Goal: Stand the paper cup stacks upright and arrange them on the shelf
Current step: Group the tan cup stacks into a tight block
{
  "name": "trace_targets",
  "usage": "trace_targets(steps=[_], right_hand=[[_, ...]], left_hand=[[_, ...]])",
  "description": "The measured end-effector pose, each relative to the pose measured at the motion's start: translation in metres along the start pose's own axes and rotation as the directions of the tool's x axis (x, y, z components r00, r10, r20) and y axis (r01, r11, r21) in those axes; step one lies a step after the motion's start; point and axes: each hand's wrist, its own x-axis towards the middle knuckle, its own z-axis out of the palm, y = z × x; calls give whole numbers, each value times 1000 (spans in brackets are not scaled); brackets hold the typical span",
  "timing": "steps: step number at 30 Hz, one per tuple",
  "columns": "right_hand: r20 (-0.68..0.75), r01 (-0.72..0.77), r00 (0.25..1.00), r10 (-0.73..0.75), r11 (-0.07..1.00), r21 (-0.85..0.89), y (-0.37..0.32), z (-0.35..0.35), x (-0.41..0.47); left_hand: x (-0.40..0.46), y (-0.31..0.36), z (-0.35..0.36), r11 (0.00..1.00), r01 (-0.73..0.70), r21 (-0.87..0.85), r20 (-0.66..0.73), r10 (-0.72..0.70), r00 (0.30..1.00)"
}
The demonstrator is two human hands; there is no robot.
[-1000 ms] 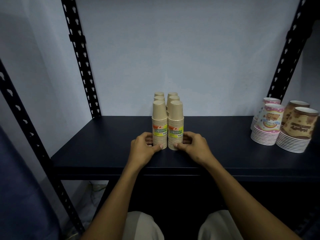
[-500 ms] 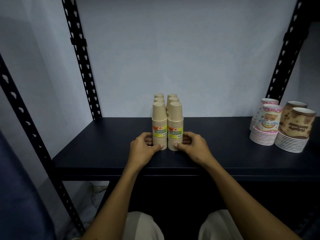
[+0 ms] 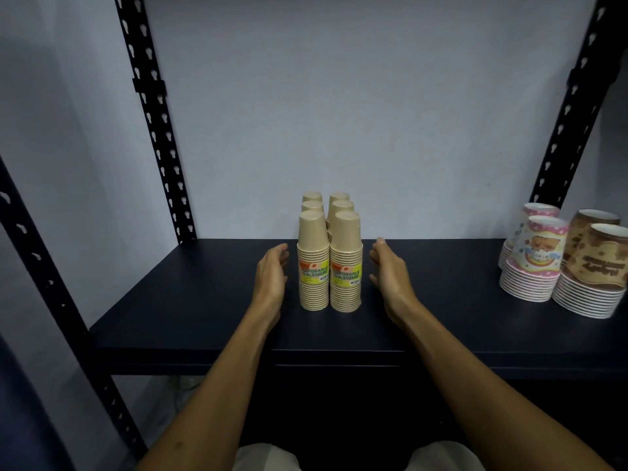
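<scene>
Several tan paper cup stacks [image 3: 329, 263] stand upright in two tight rows at the middle of the dark shelf [image 3: 190, 311], rims down. The two front stacks carry yellow and orange labels. My left hand [image 3: 270, 278] sits just left of the front stack with fingers straight, a small gap from the cups. My right hand [image 3: 390, 277] mirrors it on the right side, fingers relaxed, also apart from the cups. Neither hand holds anything.
At the shelf's right end stand pink patterned cup stacks [image 3: 533, 260] and brown patterned cup stacks [image 3: 598, 270]. Black perforated uprights [image 3: 153, 117] frame the shelf against a pale wall. The shelf's front edge runs just under my forearms.
Both hands have let go of the front stacks' bases and moved outward and back, now flanking the cups with fingers straight. The stacks stay put.
</scene>
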Motion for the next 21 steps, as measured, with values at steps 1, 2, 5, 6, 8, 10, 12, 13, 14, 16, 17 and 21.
trace_targets(steps=[1,2,5,6,8,10,12,13,14,16,17,21], right_hand=[[19,-18,1000,18,1000,11,0,4,6],[34,-42,999,41,999,28,-2,7,10],[75,-78,994,74,996,51,1,13,24],[93,-100,991,93,992,73,5,14,30],[126,-135,985,122,985,106,22,14,47],[123,-149,983,136,983,109,11,19,35],[135,-154,981,140,982,106,-4,25,21],[145,-151,980,135,982,109,-4,26,22],[156,-154,979,135,981,115,-1,26,25],[163,-145,979,124,982,124,0,25,27],[161,-142,980,121,982,126,1,25,27],[156,-152,979,129,978,144,2,28,27]], left_hand=[[5,2,4,1000,20,-23,16,-20,1000],[11,2,7,998,40,-45,36,-38,999],[26,-2,14,986,119,-113,90,-109,990],[27,-2,16,982,132,-137,104,-119,987],[24,2,21,978,132,-163,137,-111,984],[27,-2,25,972,146,-182,210,-107,972],[31,-7,28,970,140,-199,242,-90,966],[32,-8,27,970,131,-205,248,-78,966],[33,-8,27,970,130,-206,256,-75,964],[36,-9,27,973,123,-197,269,-67,961],[37,-10,27,974,116,-194,268,-61,962],[36,-11,25,970,121,-209,242,-69,968]])
